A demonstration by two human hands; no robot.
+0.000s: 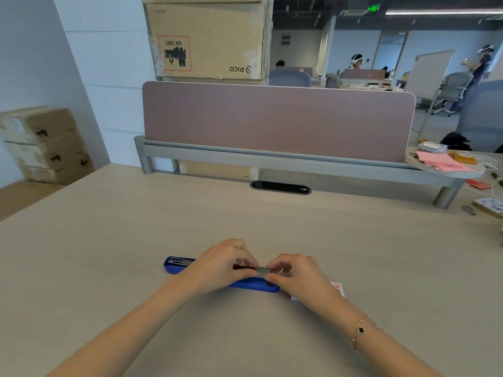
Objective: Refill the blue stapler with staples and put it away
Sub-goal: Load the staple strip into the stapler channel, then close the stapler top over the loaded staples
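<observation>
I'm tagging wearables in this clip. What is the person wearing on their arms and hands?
Both forearms are bare, with no sleeves in view. The left hand has a thin gold ring on one finger. The right hand has no ring that shows; its wrist carries a fine gold chain bracelet with a dark clover-shaped charm.

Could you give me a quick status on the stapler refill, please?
Left hand and right hand pinching silver staple strip. Blue plastic stapler open on desk. Nothing obstructing.
</observation>
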